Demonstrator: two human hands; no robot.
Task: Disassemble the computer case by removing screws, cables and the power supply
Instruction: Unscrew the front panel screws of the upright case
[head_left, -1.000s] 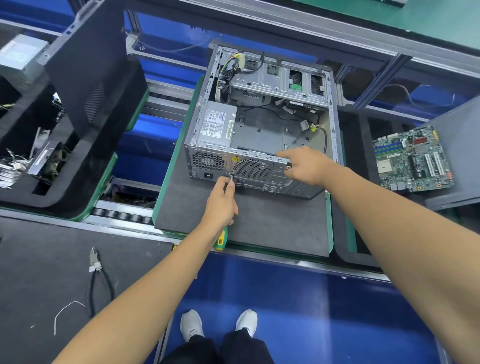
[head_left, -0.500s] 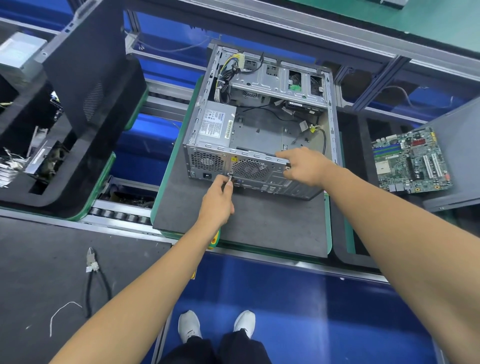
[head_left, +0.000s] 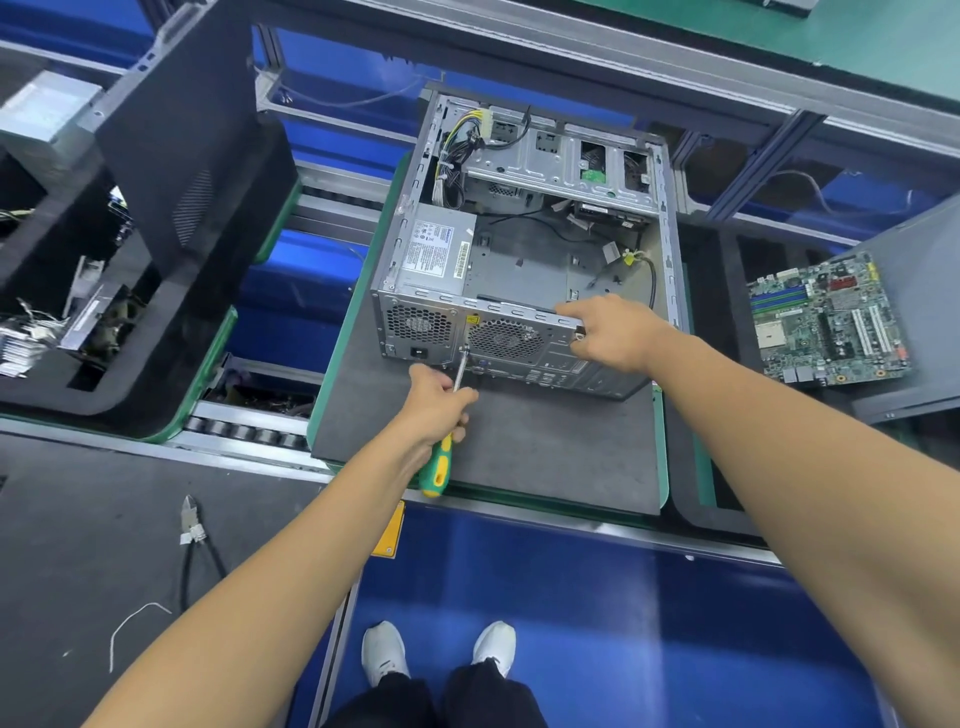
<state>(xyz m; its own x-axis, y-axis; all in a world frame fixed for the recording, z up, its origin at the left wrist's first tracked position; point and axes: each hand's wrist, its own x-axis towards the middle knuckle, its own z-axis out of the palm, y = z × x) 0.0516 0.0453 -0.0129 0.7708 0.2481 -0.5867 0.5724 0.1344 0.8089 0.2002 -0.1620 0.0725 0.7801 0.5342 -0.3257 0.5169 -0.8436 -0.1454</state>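
While the right hand (head_left: 608, 332) is gripping the open grey metal computer case (head_left: 524, 260) on the dark foam pallet's (head_left: 519, 447) middle, the left hand (head_left: 434, 402) is clasping a green-and-yellow-handled screwdriver (head_left: 447, 431), working a rear-panel power-supply screw; steady turning likely follows.

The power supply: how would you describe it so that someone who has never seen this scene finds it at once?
Look at the open computer case lying on the grey mat. Inside it, in the near left corner, sits the power supply, a grey metal box. It alone carries a large white printed label on top, and a bundle of cables lies just beyond it.
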